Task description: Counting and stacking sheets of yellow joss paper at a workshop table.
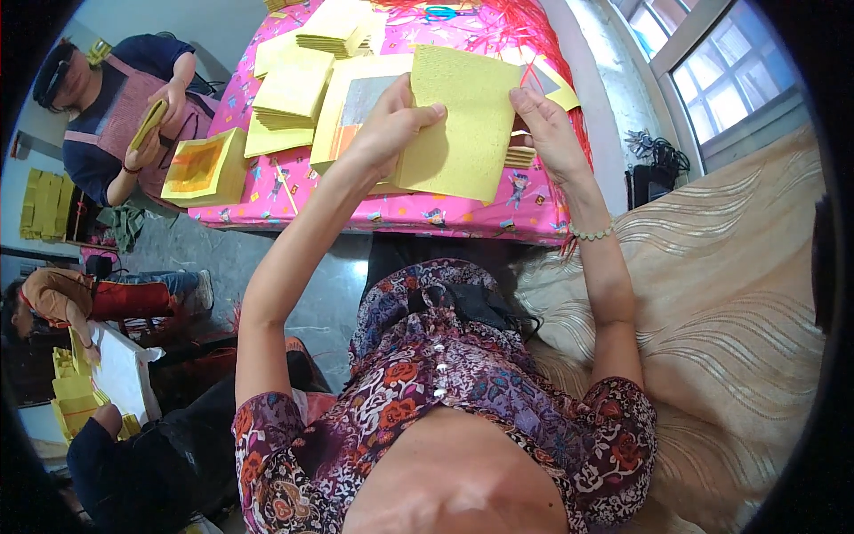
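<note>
Yellow paper sheet [467, 147] held at 12 o'clock, over the pink-covered desk [338, 214].
My left fingers [429, 115] grip its left edge; my right fingers [528, 107] pinch its right edge near the upper corner. On the desk's patterned cover, yellow paper stacks [292, 82] lie at 11 o'clock, red strands [525, 22] toward 1. Room layout: co-worker [120, 125] at 10, window [734, 76] at 2, tan wavy-patterned fabric [721, 258] at 3, grey floor [325, 258] at 9.

A pink-covered table [267, 200] bears yellow paper stacks [294, 84], red strips [525, 22].
</note>
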Demonstrator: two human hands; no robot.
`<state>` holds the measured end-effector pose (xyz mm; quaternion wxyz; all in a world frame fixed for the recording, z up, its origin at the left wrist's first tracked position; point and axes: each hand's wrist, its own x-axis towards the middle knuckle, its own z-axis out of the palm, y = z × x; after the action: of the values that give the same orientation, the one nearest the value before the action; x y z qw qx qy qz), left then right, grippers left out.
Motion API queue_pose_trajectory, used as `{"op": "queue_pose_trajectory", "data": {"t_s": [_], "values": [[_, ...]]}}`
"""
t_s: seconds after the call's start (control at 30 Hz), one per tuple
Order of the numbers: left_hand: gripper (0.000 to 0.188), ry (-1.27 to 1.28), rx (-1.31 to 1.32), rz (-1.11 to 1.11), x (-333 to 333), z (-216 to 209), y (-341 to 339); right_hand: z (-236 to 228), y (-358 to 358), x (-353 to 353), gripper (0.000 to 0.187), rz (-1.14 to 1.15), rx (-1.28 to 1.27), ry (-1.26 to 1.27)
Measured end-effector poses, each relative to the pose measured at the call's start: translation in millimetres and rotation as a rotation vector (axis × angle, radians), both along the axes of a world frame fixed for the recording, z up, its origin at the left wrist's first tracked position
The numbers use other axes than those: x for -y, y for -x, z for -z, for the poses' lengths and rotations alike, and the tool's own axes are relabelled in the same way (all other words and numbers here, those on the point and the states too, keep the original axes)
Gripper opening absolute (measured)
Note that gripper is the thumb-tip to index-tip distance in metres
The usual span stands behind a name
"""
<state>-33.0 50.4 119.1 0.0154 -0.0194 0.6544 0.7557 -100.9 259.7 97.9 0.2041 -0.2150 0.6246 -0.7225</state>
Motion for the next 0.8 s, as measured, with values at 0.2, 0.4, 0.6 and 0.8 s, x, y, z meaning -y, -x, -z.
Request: {"op": "queue_pose_trajectory", "data": {"t_s": [0.2, 0.4, 0.6, 0.8], "values": [[0.049, 0.066, 0.031, 0.044, 1.8, -5.5, -3.8, 8.5, 9.9, -8.7, 0.030, 0.055, -0.047, -0.076], [0.051, 0.241, 0.025, 0.133, 0.0, -24.8, 11.4, -0.2, 17.5, -20.6, 0.024, 0.075, -0.023, -0.107], [0.046, 0.442, 0.085, 0.509, 9.0, -35.4, 64.2, -0.2, 42.5, -45.2, 0.022, 0.004, -0.068, -0.223], [0.058, 0.714, 0.020, 0.494, 16.9, -10.0, 137.6, 35.7, 57.7, -64.7, 0.012, 0.210, 0.105, -0.066]]}}
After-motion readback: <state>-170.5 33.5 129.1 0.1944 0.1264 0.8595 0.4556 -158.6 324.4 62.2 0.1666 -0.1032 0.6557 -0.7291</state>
